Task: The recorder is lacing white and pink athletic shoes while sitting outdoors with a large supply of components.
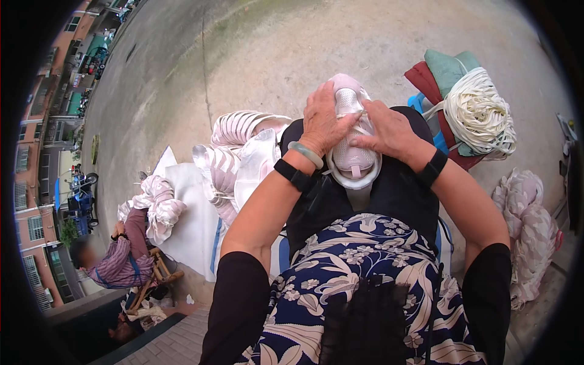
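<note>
A pale pink and white sneaker upper (354,157) lies across my lap, its rounded pink end pointing away from me. My left hand (325,121) grips its left side, the thumb reaching over the lacing area. From the other side my right hand (389,132) holds it, thumb pressed on the middle and fingers curled by the edge. Both hands meet near the lace rows, where a bit of white lace shows between them; its exact path is hidden by the fingers. Below the upper's near end a white curved rim shows.
Bundled pink and white uppers (228,161) lie to my left, beside a white sheet (188,222). Right of my knee, a coil of cream laces (480,112) rests on red and green cloth. Another tied bundle (523,231) is farther right. A person (125,261) sits at left.
</note>
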A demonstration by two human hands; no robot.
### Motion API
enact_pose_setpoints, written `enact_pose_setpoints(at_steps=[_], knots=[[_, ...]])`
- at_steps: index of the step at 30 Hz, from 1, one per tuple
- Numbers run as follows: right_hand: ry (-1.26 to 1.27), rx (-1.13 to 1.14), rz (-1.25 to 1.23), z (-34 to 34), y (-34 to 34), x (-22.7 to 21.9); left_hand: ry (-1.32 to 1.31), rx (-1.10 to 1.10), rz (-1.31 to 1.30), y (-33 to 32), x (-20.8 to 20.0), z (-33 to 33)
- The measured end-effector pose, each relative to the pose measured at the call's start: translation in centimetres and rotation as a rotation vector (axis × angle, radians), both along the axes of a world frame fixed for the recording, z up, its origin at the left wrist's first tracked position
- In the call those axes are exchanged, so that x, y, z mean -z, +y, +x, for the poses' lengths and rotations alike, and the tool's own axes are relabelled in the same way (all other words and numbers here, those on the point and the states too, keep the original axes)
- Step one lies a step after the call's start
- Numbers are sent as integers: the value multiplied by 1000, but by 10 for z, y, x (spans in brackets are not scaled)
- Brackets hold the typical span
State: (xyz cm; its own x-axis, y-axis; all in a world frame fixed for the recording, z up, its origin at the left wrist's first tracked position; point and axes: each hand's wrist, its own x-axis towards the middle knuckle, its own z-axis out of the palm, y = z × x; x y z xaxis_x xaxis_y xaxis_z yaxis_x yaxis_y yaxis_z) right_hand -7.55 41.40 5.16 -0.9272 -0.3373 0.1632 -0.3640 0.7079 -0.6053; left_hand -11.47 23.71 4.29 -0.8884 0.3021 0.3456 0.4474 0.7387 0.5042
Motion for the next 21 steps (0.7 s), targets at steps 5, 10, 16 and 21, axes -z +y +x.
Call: enact_pose_setpoints(at_steps=[5,10,16,21], knots=[[-149,36,-1,1,4,-3,-348,54,160,-3,-5,-3],[-89,9,11,-2,1,-3,-525,93,183,-4,-2,-8],[13,0,-2,-4,-2,1,-365,-19,139,12,9,1],[-28,-20,50,-8,-2,2,-233,-46,75,12,4,9]])
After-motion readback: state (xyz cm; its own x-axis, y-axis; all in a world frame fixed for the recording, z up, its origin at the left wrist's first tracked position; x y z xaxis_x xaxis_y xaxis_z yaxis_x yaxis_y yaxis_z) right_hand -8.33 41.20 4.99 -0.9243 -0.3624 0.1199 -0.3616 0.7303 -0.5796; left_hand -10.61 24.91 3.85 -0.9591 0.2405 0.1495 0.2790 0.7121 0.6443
